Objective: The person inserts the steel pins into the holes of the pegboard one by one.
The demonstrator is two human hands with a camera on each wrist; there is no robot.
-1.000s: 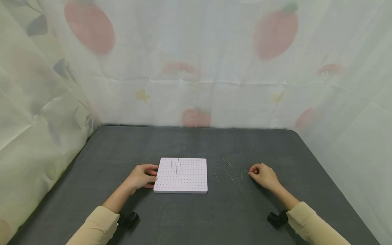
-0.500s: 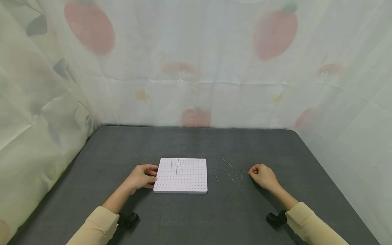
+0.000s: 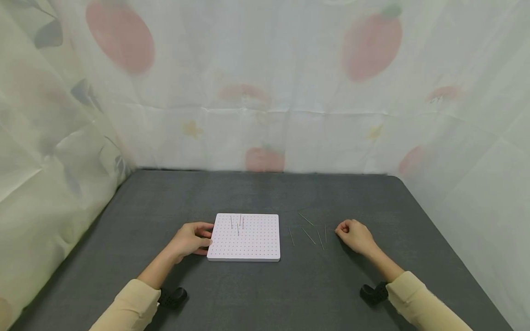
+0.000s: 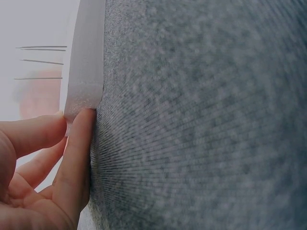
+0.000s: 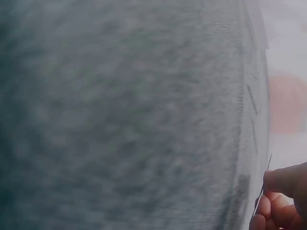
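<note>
A white pegboard (image 3: 252, 243) with rows of small holes lies on the dark table. Several thin metal pins (image 3: 238, 229) stand upright in its upper left part. My left hand (image 3: 188, 240) holds the board's left edge; in the left wrist view the thumb (image 4: 41, 134) lies at the top face and a finger touches the side. To the right of the board, my right hand (image 3: 356, 236) pinches a thin metal pin (image 5: 269, 163) between thumb and fingertips, its end poking out past them. Several loose pins (image 3: 308, 236) lie between the board and this hand.
The dark table (image 3: 265, 294) reaches back to a pale curtain (image 3: 314, 138) with printed fruit. Another curtain side (image 3: 62, 184) hangs along the left. Black wrist devices (image 3: 374, 294) sit by both cuffs.
My right hand has risen slightly, keeping the pin in its fingertips. The left hand, the board and the loose pins stay where they were.
</note>
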